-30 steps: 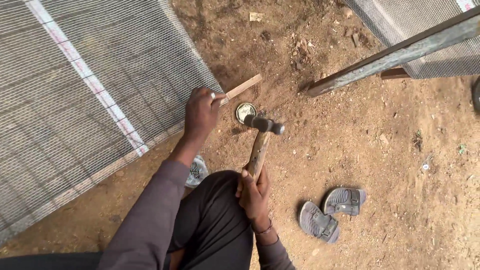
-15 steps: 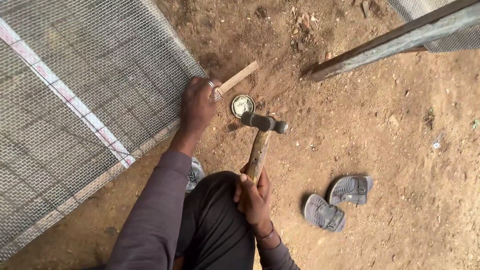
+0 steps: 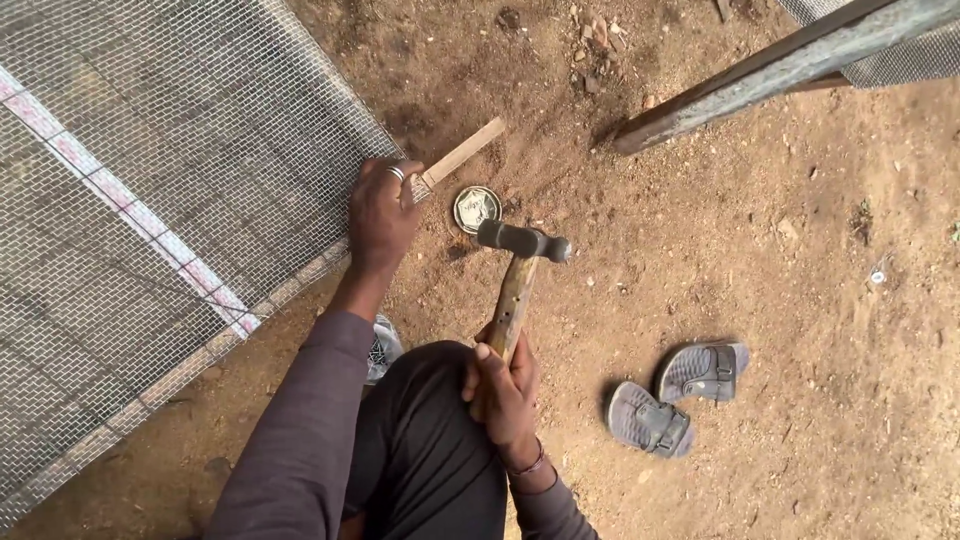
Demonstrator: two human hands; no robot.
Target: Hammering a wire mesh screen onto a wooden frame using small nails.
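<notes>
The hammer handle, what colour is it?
Light brown wood, on the hammer gripped by the right hand; the head view shows it best.

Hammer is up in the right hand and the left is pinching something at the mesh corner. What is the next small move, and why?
Probably a short, light tap downward. The right hand holds the hammer with its head above the dirt beside the small round tin, while the left hand presses on the corner of the wire mesh frame by the wooden strip. Keep it gentle: the fingers sit close by.

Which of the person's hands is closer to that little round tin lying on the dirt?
Left. The left hand rests on the mesh frame corner just beside the round tin; the right hand grips the hammer handle farther back.
</notes>
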